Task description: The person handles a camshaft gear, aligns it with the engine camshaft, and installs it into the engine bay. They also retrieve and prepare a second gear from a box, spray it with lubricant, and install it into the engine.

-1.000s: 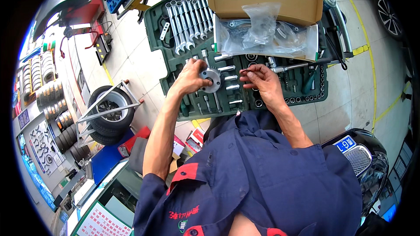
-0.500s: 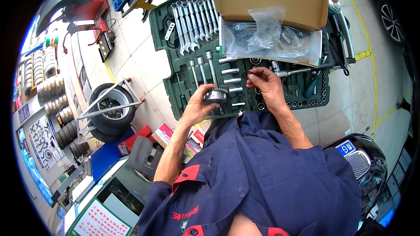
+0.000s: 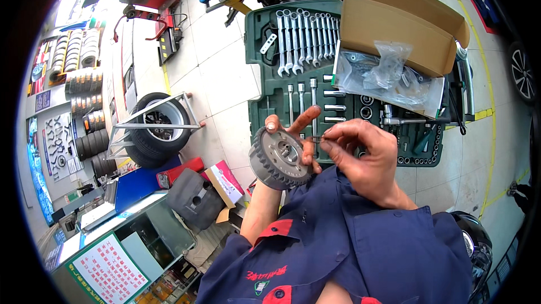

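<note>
My left hand (image 3: 304,126) is closed round a grey metal toothed sprocket (image 3: 273,160), its round face with holes and a central hub turned up. The sprocket is tilted, close in front of my chest. My right hand (image 3: 366,160) is just right of it, thumb and fingertips pinched on a small, thin dark piece (image 3: 317,139). That piece is held beside the left fingers and is too small to name. Beyond both hands lies a green tool case (image 3: 262,87) with spanners (image 3: 304,39), sockets and extension bars in it.
A cardboard box (image 3: 394,16) with its lid raised rests on the case, plastic-bagged parts (image 3: 383,73) inside. A ratchet (image 3: 406,120) lies below it. Left are stacked tyres in a metal frame (image 3: 163,120), a dark plastic cover (image 3: 197,198) and a small pink-and-white carton (image 3: 224,184).
My left hand has brought the sprocket nearer and turned its face up. My right hand has come in beside it with the small piece. The view has swung left.
</note>
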`<action>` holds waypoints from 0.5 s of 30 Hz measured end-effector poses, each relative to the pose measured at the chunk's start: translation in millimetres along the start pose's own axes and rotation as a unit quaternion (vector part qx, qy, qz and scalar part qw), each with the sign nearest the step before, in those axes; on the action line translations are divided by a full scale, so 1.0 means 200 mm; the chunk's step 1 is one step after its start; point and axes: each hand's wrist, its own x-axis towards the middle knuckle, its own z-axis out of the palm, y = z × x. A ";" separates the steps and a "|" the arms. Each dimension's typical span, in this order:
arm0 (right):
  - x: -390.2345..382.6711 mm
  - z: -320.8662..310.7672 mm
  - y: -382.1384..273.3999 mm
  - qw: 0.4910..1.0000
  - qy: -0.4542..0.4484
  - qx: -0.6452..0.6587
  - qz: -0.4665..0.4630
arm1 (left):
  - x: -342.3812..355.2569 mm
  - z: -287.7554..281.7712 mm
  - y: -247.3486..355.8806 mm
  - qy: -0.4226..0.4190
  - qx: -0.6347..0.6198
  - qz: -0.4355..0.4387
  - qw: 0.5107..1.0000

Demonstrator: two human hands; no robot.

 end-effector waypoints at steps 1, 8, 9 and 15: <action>0.01 0.03 -0.05 0.999 0.009 -0.001 -0.048 | 0.00 0.04 0.01 0.011 -0.001 0.005 1.000; 0.04 0.08 -0.13 0.970 0.019 -0.099 -0.220 | 0.02 0.23 -0.04 0.083 0.041 0.050 0.994; 0.04 0.08 -0.15 0.964 0.017 -0.114 -0.240 | 0.02 0.25 -0.05 0.087 0.042 0.052 0.994; 0.00 0.09 -0.25 0.939 -0.017 -0.185 -0.290 | 0.04 0.29 -0.08 0.069 0.041 0.056 0.995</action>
